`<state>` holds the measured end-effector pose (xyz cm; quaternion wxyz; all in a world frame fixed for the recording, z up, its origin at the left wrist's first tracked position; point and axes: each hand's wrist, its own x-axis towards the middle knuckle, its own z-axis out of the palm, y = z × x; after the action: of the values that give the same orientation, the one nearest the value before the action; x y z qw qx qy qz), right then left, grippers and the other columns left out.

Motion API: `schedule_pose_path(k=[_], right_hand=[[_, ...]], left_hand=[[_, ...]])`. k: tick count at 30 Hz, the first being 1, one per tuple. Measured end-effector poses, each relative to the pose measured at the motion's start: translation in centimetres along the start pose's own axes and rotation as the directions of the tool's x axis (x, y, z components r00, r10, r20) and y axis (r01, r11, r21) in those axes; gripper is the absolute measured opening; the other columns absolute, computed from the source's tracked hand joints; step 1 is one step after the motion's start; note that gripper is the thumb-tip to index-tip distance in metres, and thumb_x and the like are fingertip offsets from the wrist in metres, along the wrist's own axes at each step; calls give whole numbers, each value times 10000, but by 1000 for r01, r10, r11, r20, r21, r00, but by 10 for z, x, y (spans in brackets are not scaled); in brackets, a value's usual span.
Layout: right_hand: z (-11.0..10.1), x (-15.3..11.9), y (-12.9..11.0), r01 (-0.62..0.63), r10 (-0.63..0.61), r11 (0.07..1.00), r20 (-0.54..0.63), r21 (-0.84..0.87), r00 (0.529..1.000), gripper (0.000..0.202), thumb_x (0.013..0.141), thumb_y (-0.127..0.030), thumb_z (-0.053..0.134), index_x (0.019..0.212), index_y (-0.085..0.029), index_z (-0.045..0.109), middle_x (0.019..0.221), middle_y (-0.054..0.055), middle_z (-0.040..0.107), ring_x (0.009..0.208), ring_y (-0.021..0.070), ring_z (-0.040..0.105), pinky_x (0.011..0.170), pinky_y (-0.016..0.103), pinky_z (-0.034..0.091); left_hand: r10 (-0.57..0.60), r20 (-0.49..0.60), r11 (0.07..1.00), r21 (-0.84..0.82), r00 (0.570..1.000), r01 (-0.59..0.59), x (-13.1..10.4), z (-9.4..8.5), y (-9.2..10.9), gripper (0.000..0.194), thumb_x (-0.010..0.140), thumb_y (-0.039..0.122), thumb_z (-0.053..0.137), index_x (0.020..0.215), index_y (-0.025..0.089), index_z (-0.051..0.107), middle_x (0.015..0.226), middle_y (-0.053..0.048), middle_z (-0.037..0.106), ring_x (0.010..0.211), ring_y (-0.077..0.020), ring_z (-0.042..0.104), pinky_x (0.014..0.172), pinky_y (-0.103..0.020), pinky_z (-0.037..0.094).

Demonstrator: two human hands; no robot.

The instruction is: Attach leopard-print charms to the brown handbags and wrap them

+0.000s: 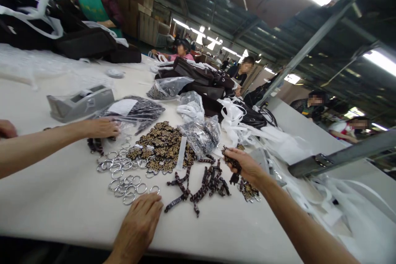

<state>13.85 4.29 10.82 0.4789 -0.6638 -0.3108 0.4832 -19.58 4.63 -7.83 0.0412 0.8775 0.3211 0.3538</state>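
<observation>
My left hand [139,222] lies low over the white table with its fingers stretched forward. Its fingertips touch or partly cover one metal split ring [154,190] at the near edge of a loose pile of rings [122,173]. My right hand [244,166] is closed on a leopard-print key charm [231,157] with a ring at its top and dark pieces hanging below. Between my hands lie several brown beaded-looking straps [204,181]. Behind them is a heap of leopard-print charms [163,142]; a smaller pile of finished-looking charms [250,190] sits under my right wrist.
A co-worker's hand [103,128] reaches in from the left onto a plastic bag [133,111]. A grey tape dispenser [82,103], a bag of metal parts [202,136] and dark bags [198,74] stand behind. A metal post [340,154] slants in at right.
</observation>
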Motion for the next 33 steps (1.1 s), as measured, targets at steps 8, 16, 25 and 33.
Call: schedule_pose_path(k=[8,16,25,33], right_hand=[[-52,52,-3,-33,-107,894,-285,-446,953,191,757,-304,682,846,-143,629,859,113,678,676,172,602,525,256,418],[-11,16,63,259,-303,382,145,-887,942,338,873,-410,574,1123,-204,672,1186,116,665,1120,277,592,1007,438,411],[11,-5,176,267,-482,186,149,-946,864,770,805,-610,626,1437,-213,439,1547,130,332,1443,363,228,1131,578,280],[105,10,165,402,-537,144,270,-904,799,730,839,-595,602,1426,-188,455,1519,136,386,1421,333,288,1139,510,282]], left_hand=[[-39,56,998,-39,998,41,6,-7,5,219,947,122,440,994,189,643,1093,-63,679,1094,-227,594,1023,-441,409],[-96,118,992,-68,988,105,11,-16,11,212,947,102,442,979,177,637,1065,-61,681,1051,-218,599,1002,-438,414],[-98,67,994,-48,993,101,9,-11,11,181,928,98,487,1009,179,626,1115,-76,662,1091,-226,582,990,-431,438],[-123,86,992,11,989,122,9,-9,5,215,898,141,542,1098,185,608,1187,-90,644,1145,-251,564,1023,-456,419]])
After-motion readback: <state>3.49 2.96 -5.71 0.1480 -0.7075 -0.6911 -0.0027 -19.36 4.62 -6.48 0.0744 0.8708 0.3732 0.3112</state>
